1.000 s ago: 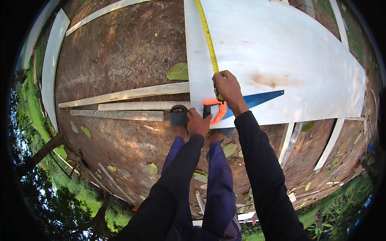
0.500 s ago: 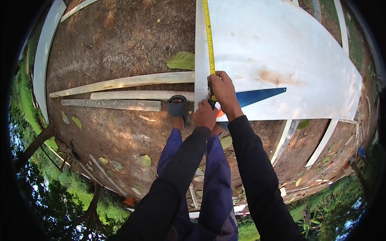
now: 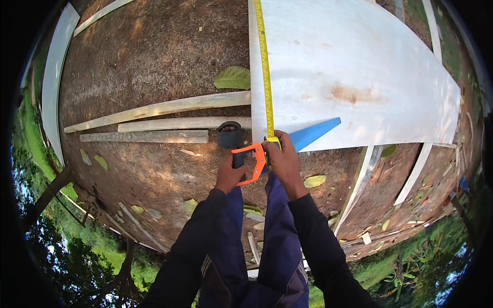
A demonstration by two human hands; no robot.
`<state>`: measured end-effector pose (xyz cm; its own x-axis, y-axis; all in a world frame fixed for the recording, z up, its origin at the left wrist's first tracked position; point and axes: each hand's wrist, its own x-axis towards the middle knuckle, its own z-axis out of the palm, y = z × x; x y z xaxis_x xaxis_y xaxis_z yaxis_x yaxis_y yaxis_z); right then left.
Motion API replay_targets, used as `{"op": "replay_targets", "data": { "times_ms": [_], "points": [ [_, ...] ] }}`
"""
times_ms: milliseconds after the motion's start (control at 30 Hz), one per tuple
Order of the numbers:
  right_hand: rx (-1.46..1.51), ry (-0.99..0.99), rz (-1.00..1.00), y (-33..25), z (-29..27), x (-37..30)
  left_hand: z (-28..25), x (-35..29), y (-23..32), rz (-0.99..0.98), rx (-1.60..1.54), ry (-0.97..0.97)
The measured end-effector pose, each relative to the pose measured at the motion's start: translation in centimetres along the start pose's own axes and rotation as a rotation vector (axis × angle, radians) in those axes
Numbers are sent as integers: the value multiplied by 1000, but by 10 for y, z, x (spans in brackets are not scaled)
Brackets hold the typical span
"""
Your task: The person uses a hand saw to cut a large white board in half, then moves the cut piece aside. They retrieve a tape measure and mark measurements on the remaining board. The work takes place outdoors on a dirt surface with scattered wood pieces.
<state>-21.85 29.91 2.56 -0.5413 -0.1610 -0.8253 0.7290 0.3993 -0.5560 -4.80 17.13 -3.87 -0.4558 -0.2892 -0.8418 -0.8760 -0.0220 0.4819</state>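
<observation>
Two hands at near edge of white panel (image 3: 354, 77) lying flat on bare dirt. Yellow tape measure (image 3: 265, 66) runs along panel's left edge away from person. Right hand (image 3: 283, 160) fingers pinched on tape end at near edge. Left hand (image 3: 229, 174) fingers curled around orange handle of blue-bladed handsaw (image 3: 287, 143), blade resting across near corner. Wooden battens (image 3: 164, 123) left of panel; black boot toe (image 3: 229, 134) just beside corner. Judged step: measuring, marking cut line. Next move likely needs tape kept taut and straight.

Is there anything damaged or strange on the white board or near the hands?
Yes: the white board has a brownish stain right of the yellow tape measure. Otherwise only fallen leaves and loose wooden slats lie scattered on the dirt.
</observation>
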Motion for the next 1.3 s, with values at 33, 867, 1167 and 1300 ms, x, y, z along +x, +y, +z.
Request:
{"op": "replay_targets", "data": {
  "times_ms": [33,867,1167,1300],
  "points": [
    [2,9,-10,2,1,-8,-15,-6,-5,-51,-55,-42],
    [95,21,155,158,-42,-46,-207,-22,-62,-146,-767,565],
    [22,-27,162,195,17,-3,-159,95,-96,-111,-759,562],
    [89,-64,219,183,27,-7,-152,98,-114,-257,-660,448]
  ]
}}
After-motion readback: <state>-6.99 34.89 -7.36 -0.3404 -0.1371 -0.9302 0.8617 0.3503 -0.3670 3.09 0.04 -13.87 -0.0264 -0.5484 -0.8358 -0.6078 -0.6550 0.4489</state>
